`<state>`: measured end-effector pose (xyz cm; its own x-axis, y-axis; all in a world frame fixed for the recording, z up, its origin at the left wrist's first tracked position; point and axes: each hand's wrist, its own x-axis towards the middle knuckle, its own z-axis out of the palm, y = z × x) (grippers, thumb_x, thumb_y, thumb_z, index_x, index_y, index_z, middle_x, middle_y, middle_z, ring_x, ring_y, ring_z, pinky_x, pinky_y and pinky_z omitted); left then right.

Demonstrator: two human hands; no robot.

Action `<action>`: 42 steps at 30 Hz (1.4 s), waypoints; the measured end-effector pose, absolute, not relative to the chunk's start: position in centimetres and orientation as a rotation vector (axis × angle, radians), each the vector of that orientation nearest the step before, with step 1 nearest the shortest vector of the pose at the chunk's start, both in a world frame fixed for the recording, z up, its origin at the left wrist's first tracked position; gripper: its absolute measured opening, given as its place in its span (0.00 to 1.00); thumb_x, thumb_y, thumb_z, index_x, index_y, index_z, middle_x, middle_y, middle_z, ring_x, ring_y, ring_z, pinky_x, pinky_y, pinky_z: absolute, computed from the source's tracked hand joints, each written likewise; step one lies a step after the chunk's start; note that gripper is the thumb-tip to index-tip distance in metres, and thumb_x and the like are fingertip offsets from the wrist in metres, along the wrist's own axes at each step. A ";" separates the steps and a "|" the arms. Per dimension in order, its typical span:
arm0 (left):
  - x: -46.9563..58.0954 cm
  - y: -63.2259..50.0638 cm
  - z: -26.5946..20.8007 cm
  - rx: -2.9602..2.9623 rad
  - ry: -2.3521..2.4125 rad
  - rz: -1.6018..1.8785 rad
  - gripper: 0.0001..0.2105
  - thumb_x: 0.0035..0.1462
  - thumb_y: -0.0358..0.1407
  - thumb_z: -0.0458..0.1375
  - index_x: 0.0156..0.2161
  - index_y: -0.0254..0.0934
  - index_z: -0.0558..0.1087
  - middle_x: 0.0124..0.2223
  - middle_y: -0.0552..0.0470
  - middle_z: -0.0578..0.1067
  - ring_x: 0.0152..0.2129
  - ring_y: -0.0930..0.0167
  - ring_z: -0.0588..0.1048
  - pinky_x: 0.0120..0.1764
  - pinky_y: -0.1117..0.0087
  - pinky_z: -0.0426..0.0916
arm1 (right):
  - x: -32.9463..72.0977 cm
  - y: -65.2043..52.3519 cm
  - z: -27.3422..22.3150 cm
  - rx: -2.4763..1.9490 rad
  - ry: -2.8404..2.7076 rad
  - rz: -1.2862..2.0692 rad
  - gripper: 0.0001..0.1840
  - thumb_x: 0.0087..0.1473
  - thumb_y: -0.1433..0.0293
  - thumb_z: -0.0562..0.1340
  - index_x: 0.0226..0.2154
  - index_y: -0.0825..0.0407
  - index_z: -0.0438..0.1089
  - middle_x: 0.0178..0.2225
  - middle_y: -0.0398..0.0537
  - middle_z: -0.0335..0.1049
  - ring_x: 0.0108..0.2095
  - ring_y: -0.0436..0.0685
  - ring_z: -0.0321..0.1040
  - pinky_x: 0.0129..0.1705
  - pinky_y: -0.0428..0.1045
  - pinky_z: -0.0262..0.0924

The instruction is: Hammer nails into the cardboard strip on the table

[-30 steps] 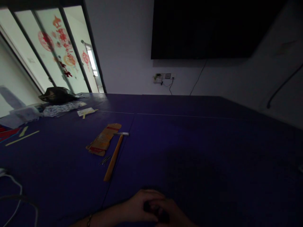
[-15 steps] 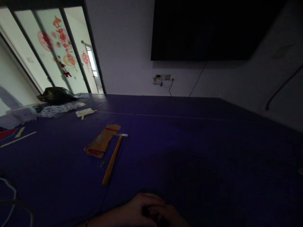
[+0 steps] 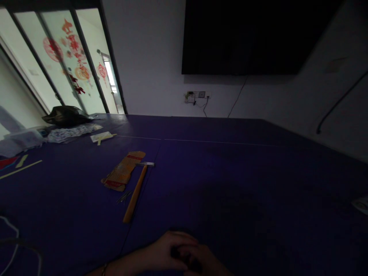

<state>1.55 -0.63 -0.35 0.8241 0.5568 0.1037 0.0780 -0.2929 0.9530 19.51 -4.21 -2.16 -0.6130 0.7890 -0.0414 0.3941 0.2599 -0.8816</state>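
Note:
My left hand [image 3: 165, 251] comes in from the bottom left with a thin band on its wrist, fingers curled. It meets my right hand [image 3: 202, 258] at the bottom middle, and the two are clasped together. Dark shadow fills the gap between them, so anything inside is hidden. Nearest to them lies a hammer [image 3: 135, 195] with a wooden handle, its metal head pointing away from me. The head touches or overlaps the edge of a worn piece of brown cardboard [image 3: 122, 171] with red ends. Several nails [image 3: 124, 196] lie loose beside the handle.
The dark purple table [image 3: 224, 165] runs to the wall, under a large black screen [image 3: 244, 38]. Farther left lie a white pad [image 3: 101, 137], patterned sheets [image 3: 70, 133], a black bag [image 3: 67, 115] and yellowish strips [image 3: 23, 168]. A white cable [image 3: 15, 237] loops at lower left.
The whole view has shifted slightly, and a pale object shows more at the right edge. My hands stay clasped; the hammer, cardboard and nails lie as before.

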 end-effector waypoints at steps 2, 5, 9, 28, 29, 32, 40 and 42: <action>1.6 -0.6 -0.2 1.821 0.478 0.518 0.25 0.46 0.43 0.61 0.51 0.42 0.67 0.51 0.46 0.69 0.46 0.63 0.68 0.47 0.64 0.63 | 19.6 -4.3 -1.9 -1.053 -2.138 1.282 0.18 0.42 0.67 0.62 0.39 0.49 0.72 0.36 0.48 0.75 0.33 0.55 0.70 0.36 0.46 0.62; 1.7 -0.6 0.2 1.807 0.441 0.510 0.24 0.47 0.42 0.60 0.51 0.42 0.67 0.51 0.46 0.69 0.47 0.64 0.68 0.47 0.64 0.63 | 19.7 -4.4 -2.1 -1.076 -2.187 1.226 0.20 0.41 0.68 0.61 0.41 0.50 0.71 0.37 0.49 0.75 0.34 0.56 0.69 0.36 0.47 0.62; 1.7 -0.5 0.4 1.818 0.438 0.498 0.24 0.47 0.40 0.60 0.51 0.42 0.66 0.51 0.47 0.69 0.46 0.64 0.68 0.47 0.64 0.63 | 19.8 -4.2 -2.4 -1.126 -2.204 1.205 0.20 0.41 0.67 0.62 0.41 0.50 0.71 0.37 0.49 0.75 0.34 0.55 0.69 0.35 0.47 0.62; 1.7 -0.8 0.0 1.874 0.501 0.518 0.23 0.47 0.41 0.61 0.50 0.42 0.67 0.52 0.47 0.68 0.49 0.63 0.67 0.49 0.63 0.62 | 19.5 -4.1 -0.9 -1.123 -2.218 1.325 0.19 0.43 0.70 0.61 0.41 0.50 0.71 0.38 0.51 0.75 0.36 0.57 0.70 0.39 0.47 0.63; 1.6 -0.8 0.0 1.881 0.504 0.517 0.23 0.47 0.41 0.61 0.50 0.42 0.68 0.53 0.47 0.68 0.49 0.63 0.67 0.49 0.63 0.62 | 19.6 -4.1 -1.0 -1.114 -2.211 1.318 0.20 0.42 0.70 0.61 0.42 0.50 0.71 0.39 0.51 0.75 0.37 0.57 0.70 0.39 0.47 0.63; 1.6 -0.8 0.1 1.878 0.496 0.504 0.23 0.47 0.40 0.61 0.50 0.42 0.67 0.52 0.47 0.69 0.47 0.64 0.68 0.48 0.64 0.63 | 19.7 -4.2 -1.5 -1.129 -2.197 1.318 0.23 0.42 0.70 0.62 0.44 0.49 0.69 0.40 0.50 0.75 0.37 0.57 0.70 0.39 0.47 0.63; 1.7 -0.8 0.4 1.887 0.469 0.498 0.23 0.48 0.40 0.60 0.51 0.41 0.66 0.50 0.47 0.71 0.45 0.65 0.70 0.46 0.67 0.64 | 19.8 -4.2 -1.4 -1.140 -2.233 1.314 0.20 0.44 0.70 0.61 0.44 0.47 0.69 0.43 0.49 0.73 0.41 0.58 0.69 0.43 0.49 0.63; 1.7 -0.8 0.3 1.884 0.465 0.500 0.24 0.48 0.41 0.60 0.51 0.41 0.66 0.50 0.47 0.70 0.45 0.65 0.70 0.46 0.66 0.64 | 19.7 -4.3 -1.3 -1.155 -2.218 1.319 0.21 0.44 0.72 0.61 0.44 0.47 0.69 0.43 0.49 0.73 0.41 0.58 0.69 0.43 0.49 0.63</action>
<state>1.68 -0.85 0.30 0.8352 0.5361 0.1230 0.0828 -0.3436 0.9355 19.72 -4.28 -1.28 -0.6255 0.7695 -0.1291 0.4811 0.2501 -0.8402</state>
